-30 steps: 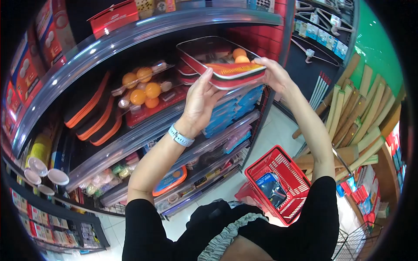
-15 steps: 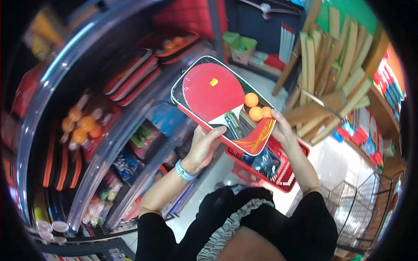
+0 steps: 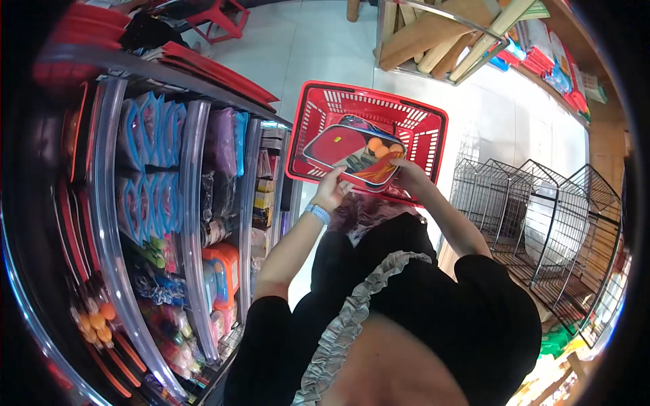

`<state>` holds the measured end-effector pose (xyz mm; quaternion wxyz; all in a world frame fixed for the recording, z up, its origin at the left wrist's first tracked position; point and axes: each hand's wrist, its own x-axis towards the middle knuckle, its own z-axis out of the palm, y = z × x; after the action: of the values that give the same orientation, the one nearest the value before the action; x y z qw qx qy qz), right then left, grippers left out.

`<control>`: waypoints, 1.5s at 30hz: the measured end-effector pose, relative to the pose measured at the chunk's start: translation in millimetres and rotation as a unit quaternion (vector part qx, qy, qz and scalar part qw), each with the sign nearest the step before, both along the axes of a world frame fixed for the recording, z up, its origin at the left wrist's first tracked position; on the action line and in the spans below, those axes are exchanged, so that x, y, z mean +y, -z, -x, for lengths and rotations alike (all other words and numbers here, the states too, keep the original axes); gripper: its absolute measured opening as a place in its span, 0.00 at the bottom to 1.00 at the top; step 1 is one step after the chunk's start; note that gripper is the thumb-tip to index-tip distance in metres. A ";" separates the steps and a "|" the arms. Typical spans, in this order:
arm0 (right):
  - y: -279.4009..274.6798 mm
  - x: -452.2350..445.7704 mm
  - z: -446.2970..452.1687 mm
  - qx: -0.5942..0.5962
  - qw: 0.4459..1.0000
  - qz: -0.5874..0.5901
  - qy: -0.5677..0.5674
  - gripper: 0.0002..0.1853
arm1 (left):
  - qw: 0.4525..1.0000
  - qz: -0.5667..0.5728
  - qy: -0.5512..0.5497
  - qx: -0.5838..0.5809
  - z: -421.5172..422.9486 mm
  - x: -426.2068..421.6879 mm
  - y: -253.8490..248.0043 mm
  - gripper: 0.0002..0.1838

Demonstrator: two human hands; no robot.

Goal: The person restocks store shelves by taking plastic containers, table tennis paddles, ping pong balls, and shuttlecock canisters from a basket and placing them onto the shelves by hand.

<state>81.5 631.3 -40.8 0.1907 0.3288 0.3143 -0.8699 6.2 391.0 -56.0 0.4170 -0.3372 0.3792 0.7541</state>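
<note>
A table tennis set is held low over the opening of a red shopping basket, partly inside it. The case has a clear front showing a red paddle face and several orange balls. Gripping its near left edge is my left hand, which wears a light blue wristband. My right hand grips the lower right corner; some of its fingers are hidden. Behind the set, a dark glossy package shows inside the basket. Whether the case touches the package, I cannot tell.
Shelves on the left hold blue-edged packs, an orange box and bagged orange balls. Wire racks stand at the right. Wooden sticks fill a frame at the top, and a red stool sits at the upper left.
Both hands have lowered the table tennis set from in front of the shelves to the basket. My view has turned down, bringing the basket to the middle.
</note>
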 end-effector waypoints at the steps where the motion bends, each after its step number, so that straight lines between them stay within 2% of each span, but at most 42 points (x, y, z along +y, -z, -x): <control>1: 13.4 4.1 4.8 0.001 1.000 -0.008 -0.006 0.21 | 0.999 0.035 0.004 -0.011 -2.0 4.3 11.9 0.10; 3: 47.8 7.7 19.5 0.009 0.999 0.032 -0.032 0.23 | 0.996 0.081 0.041 -0.018 -6.7 -4.2 44.4 0.14; 4: 65.9 8.7 25.6 0.012 0.997 0.054 -0.047 0.25 | 0.995 0.077 0.059 0.006 -11.8 -8.1 36.8 0.15; 5: 79.0 7.5 33.5 -0.001 0.999 0.013 -0.037 0.23 | 0.994 0.074 0.076 0.031 -17.3 -12.7 20.3 0.17; 7: 115.3 7.0 46.2 -0.012 0.988 -0.116 -0.103 0.21 | 0.992 0.056 0.094 0.061 -22.2 -25.3 -1.1 0.22; 10: 178.3 4.3 48.6 -0.012 0.927 -0.339 -0.160 0.20 | 0.994 0.089 0.013 0.056 -33.8 -50.6 -19.8 0.23; 11: 196.7 6.0 47.2 -0.009 0.899 -0.407 -0.163 0.19 | 0.993 0.097 -0.011 0.061 -38.8 -60.6 -22.0 0.23; 12: 207.4 8.8 50.6 0.000 0.866 -0.472 -0.167 0.19 | 0.989 0.125 -0.048 0.057 -44.7 -69.5 -25.0 0.19; 13: 208.1 7.6 48.2 0.045 0.793 -0.593 -0.133 0.20 | 0.988 0.113 -0.078 0.068 -52.4 -81.3 -20.8 0.19; 14: 211.7 7.9 50.6 0.081 0.754 -0.637 -0.139 0.19 | 0.984 0.105 -0.116 0.084 -59.6 -94.6 -17.4 0.18; 16: 228.8 11.3 49.2 0.222 0.673 -0.683 -0.178 0.18 | 0.968 0.136 -0.181 0.107 -68.1 -114.9 -30.7 0.16; 17: 242.0 14.6 51.3 0.329 0.585 -0.717 -0.187 0.17 | 0.956 0.179 -0.200 0.122 -66.3 -123.0 -54.7 0.15; 18: 219.0 4.6 57.1 0.315 0.766 -0.548 -0.115 0.14 | 0.939 0.220 -0.202 0.172 -67.2 -131.3 -72.4 0.14; 19: 173.0 -6.2 83.7 0.158 0.825 -0.490 -0.233 0.13 | 0.910 0.255 -0.228 0.236 -64.9 -142.0 -89.7 0.14; 20: 113.4 -24.9 103.5 -0.015 0.839 -0.422 -0.343 0.11 | 0.877 0.289 -0.248 0.294 -62.7 -149.2 -108.4 0.14; 22: 58.9 -69.8 152.6 0.199 0.877 -0.328 -0.288 0.15 | 0.794 0.355 -0.275 0.410 -53.3 -169.4 -166.7 0.15; 23: -5.2 -106.3 174.7 0.363 0.804 -0.403 -0.244 0.12 | 0.748 0.380 -0.291 0.461 -49.9 -179.5 -193.9 0.15; 24: -73.9 -144.8 186.0 0.353 0.850 -0.286 -0.267 0.11 | 0.699 0.399 -0.304 0.509 -52.4 -198.5 -219.5 0.16; 25: -134.9 -171.8 199.1 0.441 0.789 -0.324 -0.279 0.12 | 0.673 0.393 -0.325 0.536 -50.8 -204.7 -248.3 0.18; 26: -202.0 -205.4 200.8 0.473 0.807 -0.239 -0.259 0.14 | 0.647 0.387 -0.343 0.561 -50.9 -211.1 -276.3 0.20; 28: -298.4 -250.7 209.9 0.594 0.704 -0.279 -0.271 0.17 | 0.570 0.413 -0.340 0.624 -48.4 -220.8 -327.1 0.25; 31: -395.5 -317.4 218.8 0.656 0.639 -0.318 -0.244 0.24 | 0.562 0.366 -0.350 0.654 -51.0 -237.0 -380.7 0.30; 32: -416.6 -336.0 225.4 0.663 0.622 -0.336 -0.245 0.27 | 0.547 0.374 -0.337 0.669 -47.8 -244.5 -389.6 0.33; 34: -447.2 -366.7 239.4 0.631 0.618 -0.391 -0.260 0.33 | 0.564 0.348 -0.343 0.666 -44.3 -251.2 -406.5 0.34; 37: -472.1 -395.8 249.7 0.543 0.600 -0.443 -0.386 0.36 | 0.593 0.332 -0.328 0.657 -38.9 -267.1 -417.5 0.35; 40: -465.9 -413.0 258.6 0.535 0.644 -0.391 -0.382 0.38 | 0.610 0.320 -0.346 0.637 -38.9 -272.3 -421.9 0.35; 41: -463.5 -416.7 268.0 0.519 0.673 -0.360 -0.384 0.29 | 0.610 0.319 -0.347 0.637 -38.3 -272.2 -422.0 0.35; 44: -456.4 -416.9 274.1 0.494 0.741 -0.250 -0.379 0.18 | 0.603 0.326 -0.348 0.640 -36.2 -278.0 -413.7 0.33; 45: -458.6 -412.1 264.2 0.484 0.765 -0.231 -0.357 0.11 | 0.620 0.297 -0.361 0.630 -36.6 -278.4 -411.0 0.32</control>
<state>-182.7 219.2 417.7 0.2283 -0.2375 0.6512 -0.6837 42.8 112.6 354.9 -0.3528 0.0051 0.5997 0.7183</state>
